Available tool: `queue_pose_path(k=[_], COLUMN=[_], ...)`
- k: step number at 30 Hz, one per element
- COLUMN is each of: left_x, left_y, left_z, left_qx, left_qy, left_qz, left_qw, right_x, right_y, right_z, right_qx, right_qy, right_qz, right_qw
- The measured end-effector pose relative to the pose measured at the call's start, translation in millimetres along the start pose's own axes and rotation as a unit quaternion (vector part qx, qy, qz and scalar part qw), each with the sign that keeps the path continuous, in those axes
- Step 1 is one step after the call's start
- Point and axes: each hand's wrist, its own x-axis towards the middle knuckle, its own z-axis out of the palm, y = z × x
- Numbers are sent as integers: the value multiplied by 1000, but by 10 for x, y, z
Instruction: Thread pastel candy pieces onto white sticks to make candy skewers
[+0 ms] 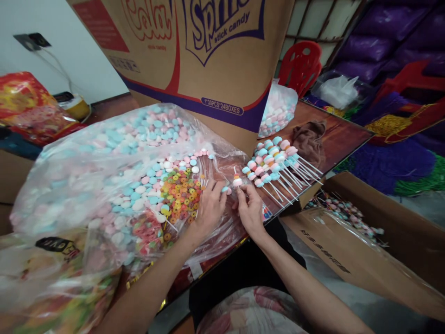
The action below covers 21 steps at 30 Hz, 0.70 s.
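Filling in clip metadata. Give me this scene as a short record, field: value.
left hand: pinching a small pastel candy
right hand: holding a candy stick, pieces threaded on it
finished-looking pile: candy skewers, beside the right hand
loose supply: gummy rings, by the left hand; big clear bag of pink, blue and white candies
behind: tall carton printed "stick candy"
right side: brown cloth on the table; open box with more candies inside, below

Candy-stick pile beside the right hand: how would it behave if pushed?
The pile would probably shift apart: no tie shows around it. Its candy ends likely weigh more than the white sticks, being thicker, so it may swivel.
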Motion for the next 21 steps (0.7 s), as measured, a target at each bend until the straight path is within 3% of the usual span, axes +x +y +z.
queue_pose_path(k=[6, 13, 21], left_x=[7, 49, -6], left_y=[-68, -136, -135], left_z=[174, 236, 264], left_qx=[0, -23, -30], left_qy=[4, 44, 1], left_qz=[12, 32, 44], left_qw=[1000, 998, 999], right_x=[1, 24, 11], right_y=[-14, 2, -14], right_z=[11, 20, 37], right_qx=[-24, 0, 23], right_qy=[-9, -1, -13], right_qz=[22, 48, 61], right_qw=[999, 999, 998])
